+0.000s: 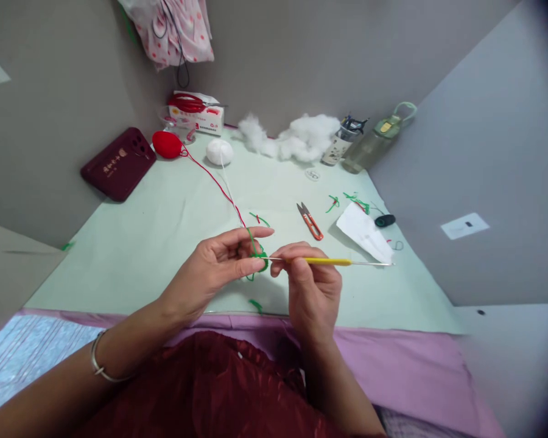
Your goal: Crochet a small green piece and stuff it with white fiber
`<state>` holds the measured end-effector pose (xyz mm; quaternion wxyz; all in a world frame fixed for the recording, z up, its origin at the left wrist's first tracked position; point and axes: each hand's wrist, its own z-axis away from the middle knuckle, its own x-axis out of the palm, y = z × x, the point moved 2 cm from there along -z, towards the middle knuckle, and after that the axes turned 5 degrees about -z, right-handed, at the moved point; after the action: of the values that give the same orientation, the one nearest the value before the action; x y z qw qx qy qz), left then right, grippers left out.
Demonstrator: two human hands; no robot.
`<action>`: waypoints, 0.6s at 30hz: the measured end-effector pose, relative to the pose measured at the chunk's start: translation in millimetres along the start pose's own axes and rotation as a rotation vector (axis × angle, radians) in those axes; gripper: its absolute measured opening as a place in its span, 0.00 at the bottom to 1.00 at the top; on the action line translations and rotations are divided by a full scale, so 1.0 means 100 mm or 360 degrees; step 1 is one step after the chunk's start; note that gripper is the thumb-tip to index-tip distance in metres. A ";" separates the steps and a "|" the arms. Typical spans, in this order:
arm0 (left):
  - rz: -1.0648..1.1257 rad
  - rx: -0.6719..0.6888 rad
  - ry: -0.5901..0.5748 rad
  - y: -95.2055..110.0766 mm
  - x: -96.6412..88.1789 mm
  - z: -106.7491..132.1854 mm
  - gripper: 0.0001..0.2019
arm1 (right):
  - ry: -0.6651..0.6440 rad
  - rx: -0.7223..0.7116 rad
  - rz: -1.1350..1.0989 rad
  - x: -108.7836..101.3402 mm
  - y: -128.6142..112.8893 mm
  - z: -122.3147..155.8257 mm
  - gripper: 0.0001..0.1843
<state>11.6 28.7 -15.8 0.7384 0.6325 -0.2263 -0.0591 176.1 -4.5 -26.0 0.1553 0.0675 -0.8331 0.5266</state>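
My left hand (219, 267) pinches a small green crochet piece (258, 260) between thumb and fingers, with green yarn running over the forefinger. My right hand (308, 286) is closed on a yellow-handled crochet hook (329, 261), whose tip sits in the green piece and whose metal end points right. Both hands hover above the pale green table cover (141, 243). A red yarn strand (214, 179) and a white one lead from the hands back to a red yarn ball (167, 145) and a white yarn ball (219, 152).
Red thread snips (309, 220), a white paper (364, 234), green yarn scraps (356, 201) and a small dark object (385, 220) lie to the right. Stuffing (296, 139), two bottles (369, 143), a tissue box (196, 112) and a maroon case (119, 163) line the back.
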 end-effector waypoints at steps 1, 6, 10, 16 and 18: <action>0.0014 0.0007 0.0006 0.01 0.01 0.00 0.18 | -0.0013 -0.0009 0.0009 0.01 0.00 0.00 0.07; 0.0015 -0.0085 -0.0110 0.08 0.07 0.04 0.26 | 0.0074 0.0022 -0.0048 0.03 -0.05 0.00 0.07; 0.0090 -0.0144 -0.0254 0.14 0.10 0.09 0.26 | 0.0095 0.0076 -0.0176 0.05 -0.17 -0.02 0.08; 0.0317 -0.0139 -0.0403 0.15 0.14 0.19 0.15 | 0.0121 0.0258 -0.0294 0.06 -0.33 0.02 0.11; 0.0348 -0.0160 -0.0413 0.16 0.15 0.20 0.14 | 0.0136 0.0320 -0.0341 0.05 -0.35 0.05 0.10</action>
<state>13.6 7.4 5.5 0.7357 0.5535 -0.3839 -0.0708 180.5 -24.2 3.8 0.2384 0.1488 -0.7568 0.5901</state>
